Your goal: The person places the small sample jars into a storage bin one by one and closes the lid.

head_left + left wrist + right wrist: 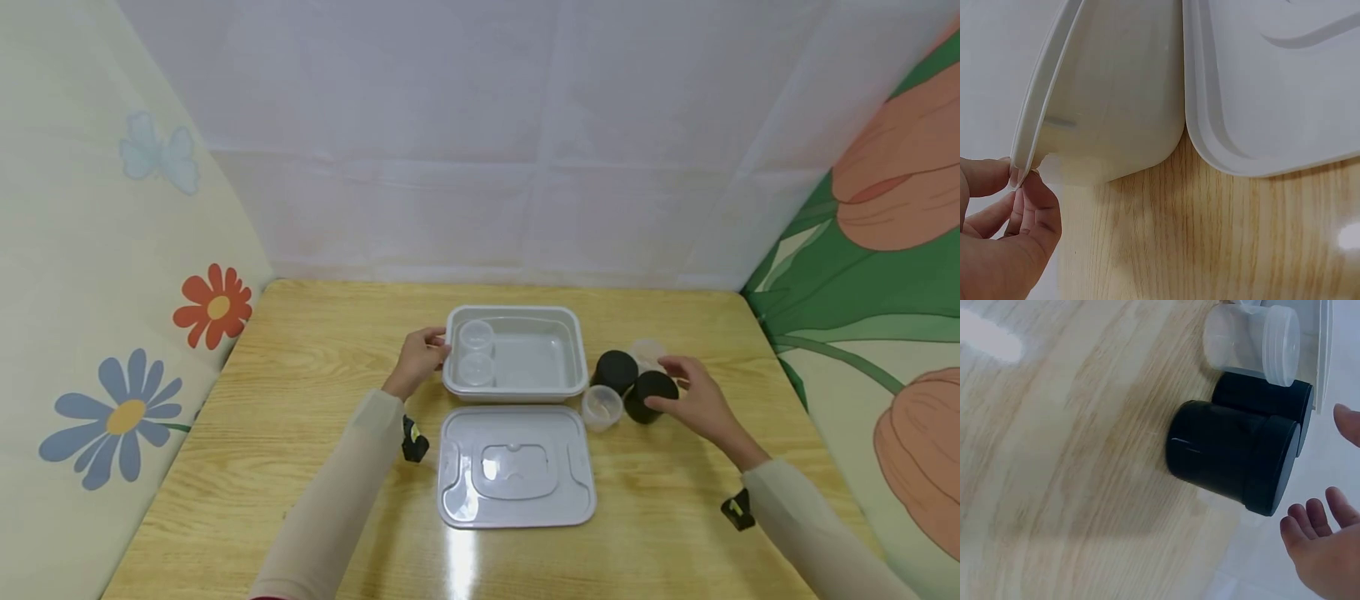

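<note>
My left hand (418, 360) pinches the left rim of a pale plastic box (583, 367) between thumb and fingers; the left wrist view shows the grip on the rim (1022, 144) close up. Inside the box, two small clear lidded jars (477, 336) stand along its left side. My right hand (699, 398) is spread over the nearer black jar (651, 398), thumb and fingers apart. In the right wrist view the fingers (1310, 519) stand off that jar's lid, holding nothing. A second black jar (617, 372) is right beside it.
Two more clear jars, one in front (602, 408) and one behind (648, 352), stand by the black ones. A flat pale lid (517, 508) lies in front of the box on the wooden table (322, 467). White cloth (480, 217) hangs behind the table.
</note>
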`<state>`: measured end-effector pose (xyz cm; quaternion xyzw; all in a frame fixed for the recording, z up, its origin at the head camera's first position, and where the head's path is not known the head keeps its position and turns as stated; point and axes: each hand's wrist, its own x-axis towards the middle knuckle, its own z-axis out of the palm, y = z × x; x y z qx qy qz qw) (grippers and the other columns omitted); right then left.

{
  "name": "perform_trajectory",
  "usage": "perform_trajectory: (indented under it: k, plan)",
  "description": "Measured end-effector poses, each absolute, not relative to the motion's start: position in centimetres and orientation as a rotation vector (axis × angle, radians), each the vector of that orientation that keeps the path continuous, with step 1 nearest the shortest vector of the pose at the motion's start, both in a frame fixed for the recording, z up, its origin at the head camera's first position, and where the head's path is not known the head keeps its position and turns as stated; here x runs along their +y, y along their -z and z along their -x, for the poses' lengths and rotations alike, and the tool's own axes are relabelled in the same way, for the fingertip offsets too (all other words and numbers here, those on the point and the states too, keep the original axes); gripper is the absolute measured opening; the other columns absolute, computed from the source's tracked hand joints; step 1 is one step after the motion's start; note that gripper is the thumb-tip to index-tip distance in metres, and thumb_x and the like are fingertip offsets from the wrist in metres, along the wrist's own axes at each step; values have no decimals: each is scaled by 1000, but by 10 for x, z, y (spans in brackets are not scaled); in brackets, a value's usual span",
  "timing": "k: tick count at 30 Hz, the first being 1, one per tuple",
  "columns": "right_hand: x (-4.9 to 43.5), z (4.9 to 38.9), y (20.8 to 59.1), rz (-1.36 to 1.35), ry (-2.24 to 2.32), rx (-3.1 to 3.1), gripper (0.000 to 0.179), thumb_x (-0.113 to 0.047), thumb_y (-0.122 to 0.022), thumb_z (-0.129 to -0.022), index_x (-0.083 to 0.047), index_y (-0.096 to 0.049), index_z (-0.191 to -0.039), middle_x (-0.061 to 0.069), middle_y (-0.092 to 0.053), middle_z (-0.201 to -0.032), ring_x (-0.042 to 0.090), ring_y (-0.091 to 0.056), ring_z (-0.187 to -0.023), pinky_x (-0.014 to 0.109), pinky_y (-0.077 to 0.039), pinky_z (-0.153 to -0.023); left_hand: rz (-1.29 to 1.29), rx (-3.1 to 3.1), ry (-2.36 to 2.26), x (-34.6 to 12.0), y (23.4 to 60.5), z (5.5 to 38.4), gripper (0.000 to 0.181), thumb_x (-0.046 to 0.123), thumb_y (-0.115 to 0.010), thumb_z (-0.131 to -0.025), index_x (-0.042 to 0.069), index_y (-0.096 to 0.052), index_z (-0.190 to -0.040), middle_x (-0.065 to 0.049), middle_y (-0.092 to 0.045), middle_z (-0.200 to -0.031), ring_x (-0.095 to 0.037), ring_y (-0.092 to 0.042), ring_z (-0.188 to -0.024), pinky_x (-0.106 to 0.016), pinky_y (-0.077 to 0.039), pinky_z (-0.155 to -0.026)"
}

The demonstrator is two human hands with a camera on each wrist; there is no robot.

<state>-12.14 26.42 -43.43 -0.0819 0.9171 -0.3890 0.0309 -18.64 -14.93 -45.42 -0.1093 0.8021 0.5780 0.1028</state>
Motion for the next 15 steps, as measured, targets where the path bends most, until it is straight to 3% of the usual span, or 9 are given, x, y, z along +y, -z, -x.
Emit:
perform_trajectory:
  k: [15]
  plan:
    - [272,119,445,126,1215,2775,68,-12,-75,-81,10,-39,-135,32,-38,-132,47,-41,-119,61,-37,-102,307,2364,-1719,-150,453,186,41,-1,-53,-92,-3,-50,-133,-13,-52,-104,-16,-52,-84,-21,-56,-70]
